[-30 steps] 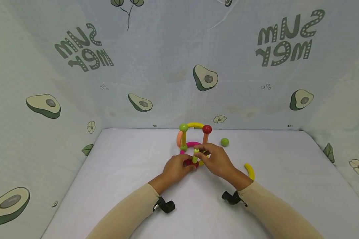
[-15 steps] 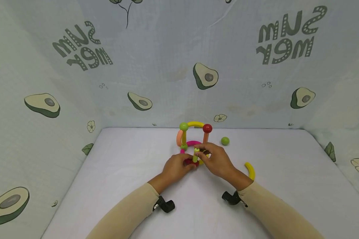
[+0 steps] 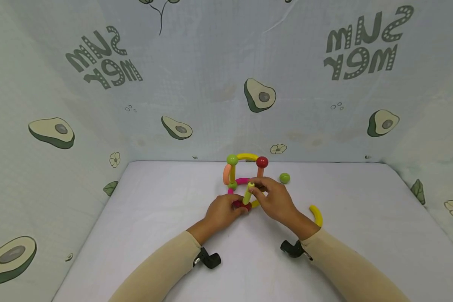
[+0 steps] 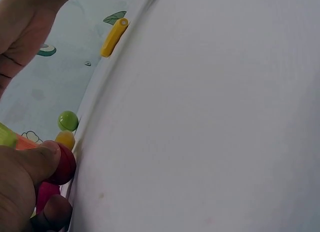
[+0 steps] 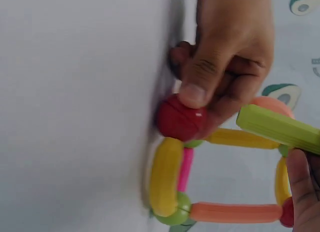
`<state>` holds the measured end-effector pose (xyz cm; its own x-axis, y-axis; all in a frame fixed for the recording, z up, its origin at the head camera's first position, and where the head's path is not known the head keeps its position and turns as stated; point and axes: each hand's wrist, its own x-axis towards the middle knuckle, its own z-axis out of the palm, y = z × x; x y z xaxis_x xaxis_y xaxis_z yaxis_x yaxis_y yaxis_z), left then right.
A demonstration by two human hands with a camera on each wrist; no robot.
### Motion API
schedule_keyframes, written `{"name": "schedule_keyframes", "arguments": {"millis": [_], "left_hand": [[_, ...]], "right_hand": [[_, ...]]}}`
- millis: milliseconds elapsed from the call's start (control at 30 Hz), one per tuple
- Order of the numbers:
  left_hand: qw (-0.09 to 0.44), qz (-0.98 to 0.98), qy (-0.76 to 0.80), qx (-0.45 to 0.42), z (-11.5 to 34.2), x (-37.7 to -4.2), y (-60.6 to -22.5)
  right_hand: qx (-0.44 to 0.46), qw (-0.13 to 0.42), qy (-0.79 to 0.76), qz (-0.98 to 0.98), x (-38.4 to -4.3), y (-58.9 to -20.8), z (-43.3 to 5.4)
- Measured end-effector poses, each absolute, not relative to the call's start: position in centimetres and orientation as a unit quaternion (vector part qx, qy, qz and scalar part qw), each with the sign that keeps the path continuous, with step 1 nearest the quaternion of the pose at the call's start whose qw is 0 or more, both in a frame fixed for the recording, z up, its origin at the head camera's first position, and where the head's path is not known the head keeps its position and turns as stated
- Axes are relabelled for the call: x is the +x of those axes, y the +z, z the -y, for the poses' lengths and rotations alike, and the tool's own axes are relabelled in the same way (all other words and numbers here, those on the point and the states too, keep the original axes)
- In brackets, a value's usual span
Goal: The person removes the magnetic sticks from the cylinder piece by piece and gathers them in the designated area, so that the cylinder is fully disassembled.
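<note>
My left hand (image 3: pixel 222 212) grips a red ball (image 5: pixel 182 118) at the near corner of a frame of coloured sticks and balls, thumb on the ball. My right hand (image 3: pixel 275 200) pinches a light green stick (image 3: pixel 248 194) near its upper end. The stick tilts to the right above the red ball; in the right wrist view its lower end looks apart from the ball. Behind the hands, the frame has an upright side with a green ball (image 3: pixel 232 160), a yellow curved stick (image 3: pixel 247 157) and another red ball (image 3: pixel 262 162) along its top.
A loose green ball (image 3: pixel 285 178) lies right of the frame. Beside the right forearm lies a loose yellow curved stick (image 3: pixel 316 215). The white table (image 3: pixel 166 188) meets a patterned cloth backdrop (image 3: pixel 211 100) at its far edge.
My right hand has moved slightly up and right, so the light green stick leans further right than before. The left hand keeps its hold on the red ball.
</note>
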<state>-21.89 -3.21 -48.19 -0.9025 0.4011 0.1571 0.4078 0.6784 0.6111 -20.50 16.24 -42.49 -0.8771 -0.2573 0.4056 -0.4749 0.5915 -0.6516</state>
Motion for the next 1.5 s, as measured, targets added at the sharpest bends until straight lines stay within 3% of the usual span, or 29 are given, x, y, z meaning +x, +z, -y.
{"name": "schedule_keyframes", "arguments": {"millis": [167, 367, 1500], "left_hand": [[0.003, 0.916, -0.340, -0.214, 3.2, -21.9, -48.1], [-0.002, 0.918, -0.333, -0.214, 3.2, -21.9, -48.3], [-0.014, 0.918, -0.340, -0.202, 3.2, -21.8, -48.1]], "right_hand": [[0.221, 0.162, 0.410, 0.870, -20.6, -40.6, -16.4], [0.203, 0.112, 0.390, 0.891, -20.3, -41.0, -16.9], [0.208, 0.058, 0.319, 0.923, -19.6, -41.7, -25.9]]}}
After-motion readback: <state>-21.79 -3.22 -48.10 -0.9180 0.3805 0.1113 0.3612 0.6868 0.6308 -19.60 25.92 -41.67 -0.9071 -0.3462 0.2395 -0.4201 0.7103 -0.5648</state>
